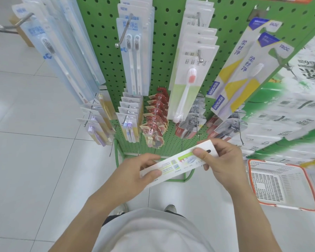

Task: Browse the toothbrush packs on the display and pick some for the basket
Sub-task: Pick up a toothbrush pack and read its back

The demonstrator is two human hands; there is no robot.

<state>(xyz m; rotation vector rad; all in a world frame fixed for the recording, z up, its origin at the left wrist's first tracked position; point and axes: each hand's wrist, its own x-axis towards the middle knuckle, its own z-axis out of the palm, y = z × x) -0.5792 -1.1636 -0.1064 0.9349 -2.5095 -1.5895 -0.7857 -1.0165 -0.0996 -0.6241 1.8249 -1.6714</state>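
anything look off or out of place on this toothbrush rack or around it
Nothing stands out. The packs hang in orderly rows on the green pegboard; their fanned look seems to be lens distortion. The basket sits upright on the floor, with nothing visible inside. Both the left hand and right hand hold one toothbrush pack, back side up.

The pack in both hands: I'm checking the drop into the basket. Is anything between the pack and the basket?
Nothing visible blocks it. The toothbrush pack is held by the left hand and right hand; the basket sits on the floor to the right, its top open, with only bare floor between them.
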